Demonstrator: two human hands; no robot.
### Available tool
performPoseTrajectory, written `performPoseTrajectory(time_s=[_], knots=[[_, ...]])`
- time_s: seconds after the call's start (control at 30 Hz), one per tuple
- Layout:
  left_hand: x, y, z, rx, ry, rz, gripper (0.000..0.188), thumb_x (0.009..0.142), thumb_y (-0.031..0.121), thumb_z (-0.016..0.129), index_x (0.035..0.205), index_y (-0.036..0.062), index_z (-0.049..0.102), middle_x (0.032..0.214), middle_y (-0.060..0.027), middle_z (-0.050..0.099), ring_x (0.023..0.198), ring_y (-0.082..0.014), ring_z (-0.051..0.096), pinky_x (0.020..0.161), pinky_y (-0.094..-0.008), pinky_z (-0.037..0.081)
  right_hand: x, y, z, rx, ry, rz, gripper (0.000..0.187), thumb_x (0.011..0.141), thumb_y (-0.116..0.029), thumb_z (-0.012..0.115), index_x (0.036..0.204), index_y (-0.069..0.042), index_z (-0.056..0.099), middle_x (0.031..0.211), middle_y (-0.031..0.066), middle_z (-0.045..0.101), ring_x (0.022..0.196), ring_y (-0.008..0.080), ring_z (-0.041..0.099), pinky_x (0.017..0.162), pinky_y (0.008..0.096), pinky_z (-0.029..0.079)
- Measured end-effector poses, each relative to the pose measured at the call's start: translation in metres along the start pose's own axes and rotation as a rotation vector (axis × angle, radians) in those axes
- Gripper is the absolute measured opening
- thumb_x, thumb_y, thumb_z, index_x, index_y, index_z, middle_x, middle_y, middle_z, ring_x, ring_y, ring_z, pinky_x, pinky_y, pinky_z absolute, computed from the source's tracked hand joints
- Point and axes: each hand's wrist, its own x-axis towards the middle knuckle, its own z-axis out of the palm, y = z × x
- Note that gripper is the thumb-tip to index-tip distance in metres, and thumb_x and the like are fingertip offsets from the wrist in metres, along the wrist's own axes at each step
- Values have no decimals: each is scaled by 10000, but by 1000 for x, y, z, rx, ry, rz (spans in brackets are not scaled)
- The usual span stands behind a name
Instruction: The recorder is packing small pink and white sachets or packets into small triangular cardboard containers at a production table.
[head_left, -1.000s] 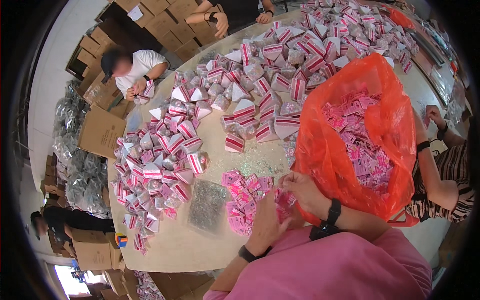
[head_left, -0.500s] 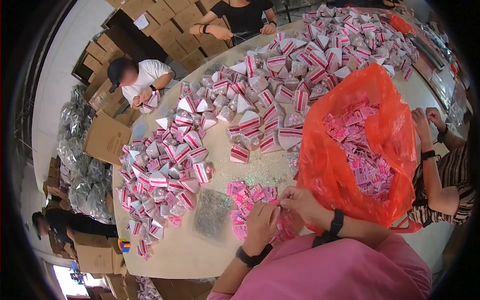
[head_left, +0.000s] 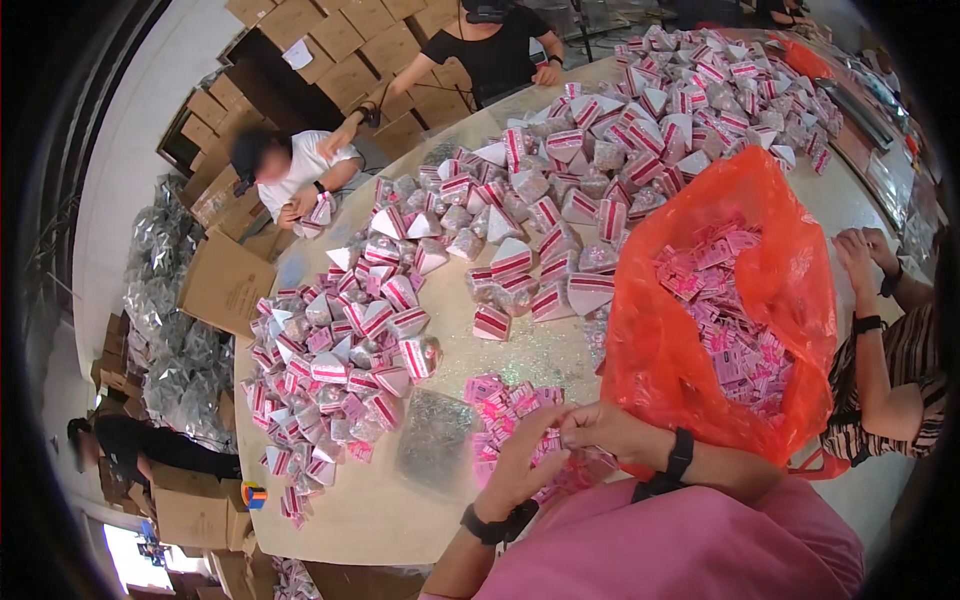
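Observation:
My left hand (head_left: 518, 458) and my right hand (head_left: 622, 436) meet over a pile of small pink cards (head_left: 492, 398) at the near edge of the table. The right fingers are curled in a pinch. Beside them, the left thumb and fingers close in toward the same spot. Whatever sits between the fingertips is too small or hidden to name. A flat stack of clear plastic bags (head_left: 436, 436) lies left of the cards. Close by my right arm stands a red plastic bag (head_left: 640, 300), open at the top, with many pink cards (head_left: 745, 340) inside.
Cake-slice-shaped packs (head_left: 340, 368) in white, pink and red heap along the left and far table (head_left: 370, 535). Glitter is scattered mid-table. Co-workers sit at the far left, far side and right; another bends over a carton (head_left: 195, 508). Cartons (head_left: 228, 282) stand left.
My left fingers have straightened somewhat and spread from the thumb, while the hands stay together. Across the table, a person has stretched an arm toward the co-worker in white. The whole view has shifted slightly.

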Motion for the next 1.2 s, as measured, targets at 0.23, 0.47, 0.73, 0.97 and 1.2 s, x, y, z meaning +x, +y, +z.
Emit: performPoseTrajectory(time_s=[0.23,0.47,0.73,0.97,1.2], knots=[[-15,-3,-1,316,69,39,190,799,108,643,957,12,600,871,-129,603,795,-293,582,691,-369,468,-2,-1,-1,-2,13,104,135,896,-132,584,796,-43,590,664,10,568,557,61,518,464,180,367],[-21,-12,17,264,156,-53,82,831,76,619,806,2,594,689,-92,563,601,-199,544,532,-313,416,6,10,1,-114,1,-76,65,865,-19,527,927,-15,547,842,47,584,679,112,547,601,246,457],[-19,-25,27,-373,187,-542,193,903,132,550,744,23,552,586,22,438,544,-67,399,494,-234,324,7,14,6,-532,135,-248,140,822,-24,547,962,-14,557,809,73,573,728,137,559,641,273,448],[-20,-34,28,-537,241,-547,233,941,164,484,737,55,516,609,35,441,548,-43,371,488,-207,294,1,1,15,-1013,233,-451,152,863,-149,526,917,-22,591,846,173,603,793,341,582,692,402,467],[12,-67,-5,-153,239,-450,179,882,171,569,802,12,544,607,-23,489,575,-111,468,549,-252,390,11,11,-11,-561,322,-248,145,852,-113,548,843,14,617,722,85,598,672,169,586,621,308,467]])
